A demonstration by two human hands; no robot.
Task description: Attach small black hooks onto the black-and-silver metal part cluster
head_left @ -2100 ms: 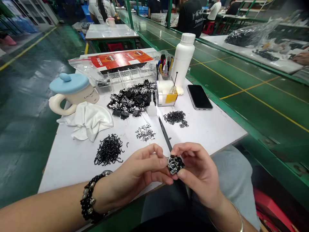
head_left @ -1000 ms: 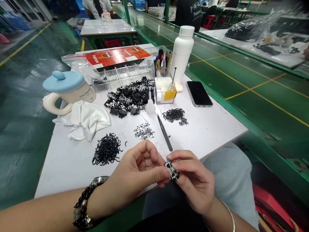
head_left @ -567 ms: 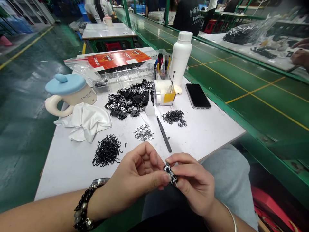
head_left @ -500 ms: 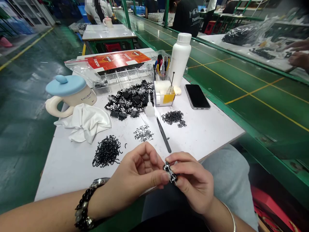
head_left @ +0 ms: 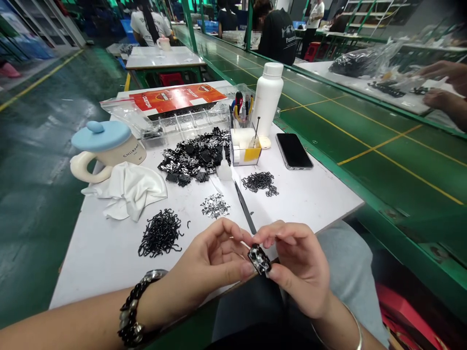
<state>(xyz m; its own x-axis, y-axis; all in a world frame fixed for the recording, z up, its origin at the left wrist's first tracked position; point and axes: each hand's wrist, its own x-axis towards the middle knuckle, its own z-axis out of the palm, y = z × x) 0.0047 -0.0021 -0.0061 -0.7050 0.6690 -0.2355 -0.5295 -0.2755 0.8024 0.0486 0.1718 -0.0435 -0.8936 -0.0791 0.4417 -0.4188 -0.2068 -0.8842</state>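
While both hands keep their pinching grip, left hand (head_left: 215, 257) and right hand (head_left: 299, 267) have turned the black-and-silver clip (head_left: 260, 260) face-up at the table's (head_left: 310, 204) near edge.

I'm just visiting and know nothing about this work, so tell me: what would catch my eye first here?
First, the two hands at the table's near edge: the left hand and right hand pinch a small black and silver part between their fingertips. Behind them, heaps of black pieces dot the white table, the biggest heap at its middle. At far left stands a cream mug with a blue lid.
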